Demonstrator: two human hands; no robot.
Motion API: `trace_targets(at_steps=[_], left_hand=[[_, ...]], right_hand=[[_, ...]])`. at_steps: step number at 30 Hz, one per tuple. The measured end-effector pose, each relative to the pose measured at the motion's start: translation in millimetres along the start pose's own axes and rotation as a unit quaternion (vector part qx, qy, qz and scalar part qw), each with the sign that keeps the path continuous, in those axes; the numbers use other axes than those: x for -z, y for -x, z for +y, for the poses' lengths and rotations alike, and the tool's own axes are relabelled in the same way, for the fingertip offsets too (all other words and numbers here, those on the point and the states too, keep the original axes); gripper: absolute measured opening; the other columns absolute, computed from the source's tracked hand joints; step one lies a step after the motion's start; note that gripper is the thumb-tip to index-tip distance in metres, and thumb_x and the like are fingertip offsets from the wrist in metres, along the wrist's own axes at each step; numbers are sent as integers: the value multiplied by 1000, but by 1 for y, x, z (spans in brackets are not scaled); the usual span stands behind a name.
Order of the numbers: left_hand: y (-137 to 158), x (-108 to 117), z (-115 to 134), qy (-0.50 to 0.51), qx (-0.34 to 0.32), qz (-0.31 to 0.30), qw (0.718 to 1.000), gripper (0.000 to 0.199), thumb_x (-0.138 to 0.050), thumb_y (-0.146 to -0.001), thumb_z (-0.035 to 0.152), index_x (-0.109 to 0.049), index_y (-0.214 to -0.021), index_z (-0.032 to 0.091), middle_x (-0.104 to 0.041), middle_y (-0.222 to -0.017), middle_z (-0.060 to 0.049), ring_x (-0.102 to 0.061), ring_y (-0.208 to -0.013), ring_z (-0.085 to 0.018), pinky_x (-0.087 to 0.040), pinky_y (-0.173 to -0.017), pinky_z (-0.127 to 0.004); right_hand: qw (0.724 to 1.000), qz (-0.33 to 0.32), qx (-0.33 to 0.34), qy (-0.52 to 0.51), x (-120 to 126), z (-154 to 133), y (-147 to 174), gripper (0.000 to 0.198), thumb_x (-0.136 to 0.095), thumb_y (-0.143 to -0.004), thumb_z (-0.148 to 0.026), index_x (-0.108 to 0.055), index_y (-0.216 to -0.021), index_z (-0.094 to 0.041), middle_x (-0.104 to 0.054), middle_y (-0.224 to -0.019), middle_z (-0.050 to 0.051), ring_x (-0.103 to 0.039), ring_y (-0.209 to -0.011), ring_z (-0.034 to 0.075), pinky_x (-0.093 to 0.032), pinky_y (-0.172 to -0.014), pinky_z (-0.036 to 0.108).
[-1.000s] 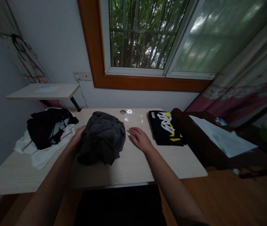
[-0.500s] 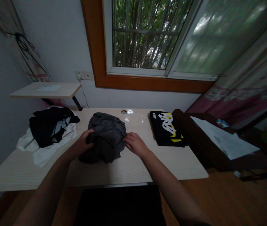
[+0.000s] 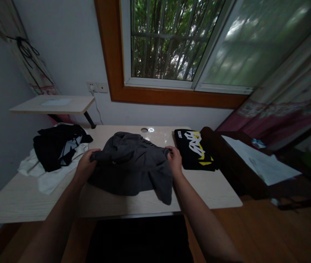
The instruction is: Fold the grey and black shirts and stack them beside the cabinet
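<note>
Grey garment: wrinkled, unevenly spread cloth; left hand, right hand pinched closed on opposite sides.

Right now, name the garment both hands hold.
The gray garment, spread between left hand and right hand; folded black garment and heaped clothes aren't held.

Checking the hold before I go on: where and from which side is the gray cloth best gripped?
Probably the two side ends of the gray cloth, one hand from each side. It spreads wide between the left hand and right hand, which hold those ends. Its near edge looks a poorer choice: loose and uneven, with a corner jutting out at the right.
</note>
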State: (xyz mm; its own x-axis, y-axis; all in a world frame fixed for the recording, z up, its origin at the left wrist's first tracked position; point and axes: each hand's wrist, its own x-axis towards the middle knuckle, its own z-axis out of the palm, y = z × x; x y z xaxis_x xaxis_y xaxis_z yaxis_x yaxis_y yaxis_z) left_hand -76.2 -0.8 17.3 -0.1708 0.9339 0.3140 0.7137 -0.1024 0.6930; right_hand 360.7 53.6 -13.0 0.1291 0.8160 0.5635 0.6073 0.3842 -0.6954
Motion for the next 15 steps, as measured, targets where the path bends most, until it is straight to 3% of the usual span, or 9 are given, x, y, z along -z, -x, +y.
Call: trace_targets(at_steps=[3, 7, 9, 12, 15], left_hand=[[2, -5, -3, -78, -82, 50, 992, 48, -48, -70, 12, -67, -113, 20, -61, -129, -13, -55, -128, -31, -41, -113, -52], [8, -5, 14, -178, -164, 100, 965, 34, -55, -81, 17, -68, -113, 21, -57, -137, -15, -50, -134, -34, -36, -115, -54], [10, -4, 26, -206, -187, 87, 957, 28, -57, -85, 22, -68, -111, 21, -61, -131, -14, -53, -129, -33, -38, -113, -53], [12, -9, 42, -230, -185, 21, 955, 22, -56, -92, 33, -69, -106, 22, -70, -108, -11, -61, -110, -32, -46, -103, -49], [12, -24, 51, -232, -171, -26, 957, 34, -56, -93, 46, -67, -113, 21, -71, -108, -11, -62, -107, -33, -48, -99, -49]], right_hand=[[1000, -13, -8, -19, -2, 6, -1, 30, -47, -82, -17, -69, -103, -20, -69, -104, 10, -61, -102, 26, -49, -94, 43], [999, -15, -5, -33, -2, 3, 0, 29, -47, -83, -18, -69, -102, -20, -69, -104, 10, -62, -103, 26, -50, -93, 42], [999, -17, -4, -39, -1, 0, 0, 28, -47, -83, -19, -69, -101, -20, -68, -103, 10, -62, -103, 26, -51, -92, 41], [999, -20, -7, -46, 0, -2, 0, 26, -48, -83, -20, -69, -99, -20, -68, -102, 9, -62, -101, 25, -51, -90, 39], [998, -20, -15, -55, 0, -4, 0, 25, -48, -82, -20, -68, -96, -20, -68, -99, 9, -63, -99, 25, -51, -87, 38]])
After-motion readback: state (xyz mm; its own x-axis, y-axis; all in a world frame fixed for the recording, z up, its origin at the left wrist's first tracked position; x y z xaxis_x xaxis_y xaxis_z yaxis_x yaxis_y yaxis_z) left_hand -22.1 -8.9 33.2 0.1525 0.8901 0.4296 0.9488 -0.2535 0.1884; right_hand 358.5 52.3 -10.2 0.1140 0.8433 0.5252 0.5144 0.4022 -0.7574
